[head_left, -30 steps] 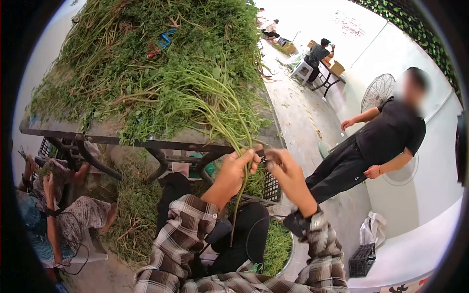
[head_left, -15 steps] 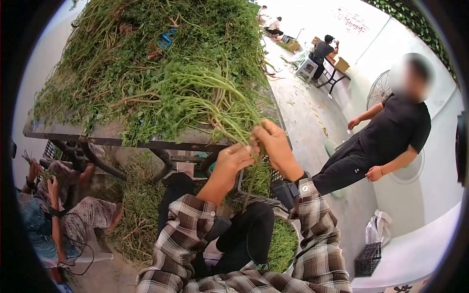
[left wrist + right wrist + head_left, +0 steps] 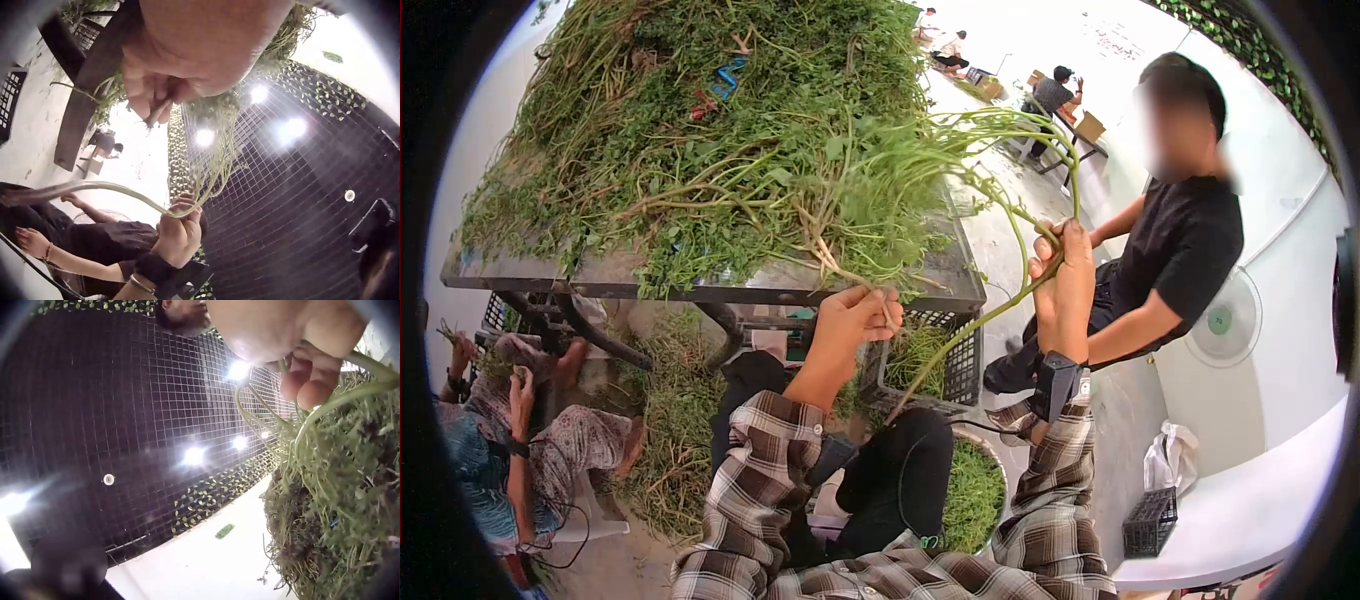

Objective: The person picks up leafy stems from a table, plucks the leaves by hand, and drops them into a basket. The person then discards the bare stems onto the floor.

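At the table's front edge my left hand (image 3: 855,325) pinches the pale root ends of a leafy stem bunch (image 3: 828,252), whose tops lie on the pile. Brownish stem ends (image 3: 159,111) poke out between thumb and fingers in the left wrist view. Off to the right, my right hand (image 3: 1065,285) grips a long green stem (image 3: 960,335). Its thick lower end slants down toward my knee, while the leafy top arches back left over the pile. The right wrist view shows the curled fingertips (image 3: 315,394) around this stem.
A large heap of greens (image 3: 700,150) covers the dark table (image 3: 560,275). Below are a black crate (image 3: 965,365) with stems and a round tub of greens (image 3: 975,495). A person in black (image 3: 1170,250) stands close behind my right hand. Another person (image 3: 520,450) sits at left.
My right hand has moved from beside the left hand out to the right, drawing one long stem away from the bunch. The standing person has come closer. My left hand has moved slightly left.
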`<action>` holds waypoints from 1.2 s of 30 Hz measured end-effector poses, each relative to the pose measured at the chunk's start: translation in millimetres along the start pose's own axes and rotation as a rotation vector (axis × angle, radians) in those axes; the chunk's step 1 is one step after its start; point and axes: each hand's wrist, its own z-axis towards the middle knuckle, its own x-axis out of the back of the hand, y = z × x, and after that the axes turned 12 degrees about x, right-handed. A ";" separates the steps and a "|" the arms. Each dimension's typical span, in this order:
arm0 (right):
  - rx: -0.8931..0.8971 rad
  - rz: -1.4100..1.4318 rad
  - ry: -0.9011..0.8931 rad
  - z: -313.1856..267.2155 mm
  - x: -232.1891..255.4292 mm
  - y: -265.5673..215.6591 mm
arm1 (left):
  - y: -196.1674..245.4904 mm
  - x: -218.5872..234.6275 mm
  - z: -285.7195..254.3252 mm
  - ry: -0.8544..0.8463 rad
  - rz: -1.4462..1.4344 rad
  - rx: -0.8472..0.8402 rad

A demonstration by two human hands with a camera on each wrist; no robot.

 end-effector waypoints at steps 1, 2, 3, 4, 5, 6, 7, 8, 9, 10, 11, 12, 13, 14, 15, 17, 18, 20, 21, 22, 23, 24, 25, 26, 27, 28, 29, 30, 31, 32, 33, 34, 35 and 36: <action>-0.003 -0.018 -0.005 -2.4 1.7 0.1 | 1.1 -2.1 -0.9 0.028 0.079 0.038; -0.006 -0.037 -0.009 -6.6 2.9 2.1 | 1.6 -1.7 -1.6 0.022 0.079 0.046; -0.017 -0.060 0.007 -14.4 -2.7 3.2 | 2.7 0.7 -2.1 0.053 0.258 0.002; -0.044 -0.056 0.002 -20.2 -4.1 4.4 | 5.5 -0.1 -4.2 0.082 0.437 -0.042; -0.045 -0.053 0.007 -24.4 -7.4 4.5 | 8.1 -2.0 -7.7 0.202 0.507 -0.112; -0.052 -0.050 0.015 -26.9 -9.3 5.7 | 14.3 -2.2 -11.4 0.198 0.509 -0.092; -0.030 -0.045 -0.013 -26.5 -7.4 9.2 | 20.6 -0.3 -14.7 0.313 0.557 -0.256; -0.012 -0.040 -0.037 -25.7 -5.0 13.8 | 23.6 0.9 -19.1 0.425 0.609 -0.415; -0.008 -0.008 -0.045 -25.7 -6.9 13.9 | 25.1 0.6 -24.0 0.419 0.622 -0.383; -0.018 -0.009 -0.024 -25.9 -9.3 14.0 | 28.8 0.0 -26.4 0.325 0.491 -0.456; 0.002 -0.006 -0.035 -27.0 -12.3 13.5 | 31.5 -0.4 -28.2 0.231 0.358 -0.523; 0.025 -0.002 -0.054 -29.1 -17.3 12.3 | 32.2 -4.1 -28.2 0.230 0.366 -0.510; 0.049 0.007 -0.055 -33.5 -25.7 10.2 | 31.2 -10.8 -27.8 0.133 0.290 -0.488; 0.042 0.006 -0.051 -39.8 -35.4 9.0 | 30.2 -13.7 -26.8 0.039 0.210 -0.469; 0.048 -0.027 -0.079 -48.5 -45.2 7.9 | 29.1 -11.8 -25.3 -0.020 0.227 -0.395; 0.027 -0.060 -0.135 -69.5 -61.0 12.6 | 26.6 -12.9 -23.7 -0.025 0.170 -0.347; -0.003 -0.061 -0.162 -81.8 -68.1 16.5 | 25.6 -13.6 -22.5 -0.031 0.114 -0.303; -0.032 -0.141 -0.304 -108.0 -75.0 26.4 | 26.4 -3.2 -19.5 -0.036 0.075 -0.310; -0.040 -0.147 -0.368 -122.1 -74.7 35.6 | 28.1 2.2 -18.5 -0.038 0.036 -0.323; -0.035 -0.143 -0.371 -134.0 -74.4 44.5 | 31.3 4.4 -21.3 -0.038 0.038 -0.329; 0.049 -0.231 -0.438 -143.5 -74.7 54.5 | 36.6 6.2 -27.3 -0.050 0.027 -0.272; 0.137 -0.312 -0.506 -150.6 -74.1 62.2 | 41.7 7.9 -31.9 -0.059 0.018 -0.222; 0.153 -0.294 -0.523 -157.0 -74.1 67.8 | 42.9 11.3 -29.9 -0.068 0.033 -0.228; 0.138 -0.298 -0.495 -163.1 -75.2 73.1 | 41.4 9.2 -32.3 -0.050 0.042 -0.251; 0.123 -0.303 -0.466 -167.7 -76.7 77.9 | 42.2 9.2 -33.3 -0.081 0.054 -0.244; 0.136 -0.285 -0.485 -169.8 -77.0 81.7 | 43.2 9.6 -34.1 -0.112 0.064 -0.234; 0.011 -0.176 -0.420 -170.4 -75.3 84.0 | 44.8 8.5 -36.5 -0.135 -0.008 -0.176; -0.117 -0.073 -0.351 -170.7 -73.3 84.5 | 43.9 8.5 -36.1 -0.132 -0.008 -0.196; -0.173 -0.030 -0.341 -170.8 -71.5 83.4 | 40.6 8.7 -33.4 -0.106 -0.054 -0.156; -0.165 -0.031 -0.352 -172.5 -69.0 86.7 | 38.4 7.9 -32.1 -0.082 -0.102 -0.114; -0.226 0.058 -0.277 -173.7 -68.2 90.3 | 39.4 5.3 -34.3 -0.129 -0.063 -0.126; -0.288 0.147 -0.198 -175.2 -67.8 92.8 | 41.0 3.1 -35.6 -0.131 -0.068 -0.135; -0.271 0.198 -0.171 -177.7 -67.0 93.6 | 42.2 1.1 -36.8 -0.164 0.010 -0.107; -0.271 0.197 -0.175 -178.2 -67.3 94.0 | 41.9 -0.8 -37.7 -0.196 0.088 -0.077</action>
